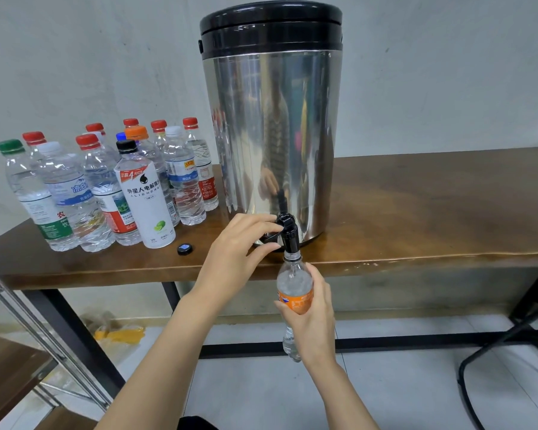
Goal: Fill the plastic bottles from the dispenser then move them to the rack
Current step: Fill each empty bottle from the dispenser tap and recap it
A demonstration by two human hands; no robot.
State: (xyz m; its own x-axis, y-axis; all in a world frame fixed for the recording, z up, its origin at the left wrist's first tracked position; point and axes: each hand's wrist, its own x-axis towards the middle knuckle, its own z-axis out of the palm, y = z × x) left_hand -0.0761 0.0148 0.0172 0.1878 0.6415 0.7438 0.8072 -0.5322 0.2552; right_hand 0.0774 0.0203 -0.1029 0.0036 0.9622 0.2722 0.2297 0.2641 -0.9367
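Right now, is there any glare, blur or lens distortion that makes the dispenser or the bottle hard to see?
Head view: light is soft and even, shadows faint; the steel dispenser mirrors the capped bottles, without harsh glare; the wide lens bows the table edge; the orange-label bottle under the tap is sharp.

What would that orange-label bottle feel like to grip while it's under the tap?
Probably soft: the orange-label bottle looks like thin clear plastic, uncapped under the tap, so a hard squeeze could buckle it. Tall and narrow, it may tip easily if stood down.
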